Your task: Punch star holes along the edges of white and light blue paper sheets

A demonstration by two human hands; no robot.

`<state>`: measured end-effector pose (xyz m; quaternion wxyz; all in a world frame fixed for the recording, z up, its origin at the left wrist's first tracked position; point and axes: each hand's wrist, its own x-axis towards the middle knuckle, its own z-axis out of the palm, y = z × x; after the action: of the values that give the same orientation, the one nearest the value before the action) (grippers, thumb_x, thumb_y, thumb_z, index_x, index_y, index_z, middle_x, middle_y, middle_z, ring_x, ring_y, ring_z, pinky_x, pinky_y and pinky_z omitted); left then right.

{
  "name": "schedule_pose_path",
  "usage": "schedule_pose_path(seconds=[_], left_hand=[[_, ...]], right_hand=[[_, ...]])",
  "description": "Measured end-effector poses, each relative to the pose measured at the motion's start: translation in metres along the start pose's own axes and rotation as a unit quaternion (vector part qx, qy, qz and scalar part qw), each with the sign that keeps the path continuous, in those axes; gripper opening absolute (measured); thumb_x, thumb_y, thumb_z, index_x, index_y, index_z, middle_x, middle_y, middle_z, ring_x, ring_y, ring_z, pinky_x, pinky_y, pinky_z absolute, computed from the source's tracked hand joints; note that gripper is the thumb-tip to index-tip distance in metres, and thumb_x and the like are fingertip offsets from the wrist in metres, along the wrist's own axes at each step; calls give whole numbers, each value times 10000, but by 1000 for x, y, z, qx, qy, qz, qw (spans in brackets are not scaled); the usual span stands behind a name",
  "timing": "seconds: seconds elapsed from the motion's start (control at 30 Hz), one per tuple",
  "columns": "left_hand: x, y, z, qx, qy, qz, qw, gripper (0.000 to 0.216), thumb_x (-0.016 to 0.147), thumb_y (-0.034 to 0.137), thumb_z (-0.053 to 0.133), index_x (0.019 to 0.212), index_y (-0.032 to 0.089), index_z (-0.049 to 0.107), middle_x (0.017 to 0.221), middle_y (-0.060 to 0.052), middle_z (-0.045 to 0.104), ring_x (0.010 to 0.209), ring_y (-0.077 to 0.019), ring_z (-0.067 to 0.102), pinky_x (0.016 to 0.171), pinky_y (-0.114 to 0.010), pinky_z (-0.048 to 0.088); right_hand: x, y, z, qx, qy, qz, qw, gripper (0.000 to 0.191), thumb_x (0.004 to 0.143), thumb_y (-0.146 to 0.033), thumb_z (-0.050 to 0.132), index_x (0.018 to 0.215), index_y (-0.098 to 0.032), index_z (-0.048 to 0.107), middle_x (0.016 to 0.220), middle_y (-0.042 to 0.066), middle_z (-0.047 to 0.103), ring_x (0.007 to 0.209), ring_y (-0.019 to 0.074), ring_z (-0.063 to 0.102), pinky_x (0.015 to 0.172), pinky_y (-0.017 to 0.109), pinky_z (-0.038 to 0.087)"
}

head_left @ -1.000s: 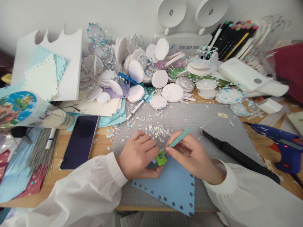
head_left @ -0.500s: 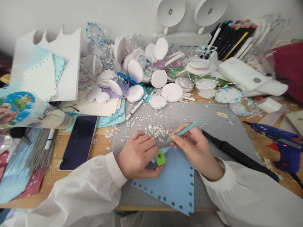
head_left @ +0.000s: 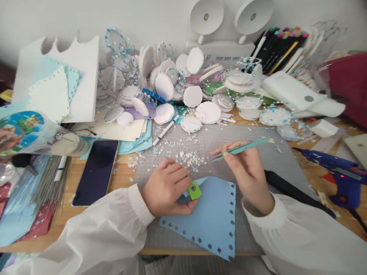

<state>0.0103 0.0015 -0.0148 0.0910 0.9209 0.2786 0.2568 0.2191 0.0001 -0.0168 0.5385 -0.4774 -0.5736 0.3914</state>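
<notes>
My left hand (head_left: 168, 187) is closed around a small green hole punch (head_left: 194, 190), which sits on the top corner of a light blue paper sheet (head_left: 210, 217) with punched holes along its edges. My right hand (head_left: 246, 172) pinches teal tweezers (head_left: 242, 147) and holds them above the grey cutting mat (head_left: 218, 143), up and to the right of the punch. Small white and blue paper bits (head_left: 189, 156) lie scattered on the mat just beyond my hands.
A dark phone (head_left: 96, 170) lies left of the mat. A black tool (head_left: 298, 193) and a blue glue gun (head_left: 335, 170) lie to the right. White foam discs (head_left: 192, 95) pile up behind the mat, with a white pen (head_left: 166, 130), markers (head_left: 279, 46) and a white box (head_left: 301, 95).
My right hand lifted the tweezers away from the green punch and moved them up and to the right. My left hand stayed on the punch.
</notes>
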Motion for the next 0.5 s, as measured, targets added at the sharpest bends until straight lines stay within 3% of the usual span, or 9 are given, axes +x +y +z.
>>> schedule_pose_path(seconds=[0.13,0.3,0.4,0.5], left_hand=[[1,-1,-3,-78,31,-84,993,205,737,380,601,763,177,595,677,-24,611,674,-172,549,695,-345,393],[3,-1,-7,-236,86,-150,956,201,747,351,653,722,171,565,672,-24,617,644,-148,547,659,-314,419],[4,0,-7,-295,79,-168,937,216,768,345,654,700,156,573,648,-34,600,621,-146,532,620,-303,422],[5,2,-7,-322,58,-188,926,252,782,362,647,677,142,581,626,-33,575,606,-140,512,584,-288,406]], right_hand=[[8,8,-18,-196,63,-42,978,90,872,-237,513,961,-241,514,843,27,518,755,181,552,705,351,494],[15,16,-25,-412,76,-109,902,304,816,-198,539,1118,-201,499,874,68,518,823,249,524,775,460,446],[12,9,-23,-423,102,-152,888,364,796,-169,552,1156,-207,505,979,106,562,942,293,527,882,532,388],[2,-4,-14,-336,34,-207,918,395,775,-180,586,1162,-217,520,1029,110,572,985,290,536,896,491,410]])
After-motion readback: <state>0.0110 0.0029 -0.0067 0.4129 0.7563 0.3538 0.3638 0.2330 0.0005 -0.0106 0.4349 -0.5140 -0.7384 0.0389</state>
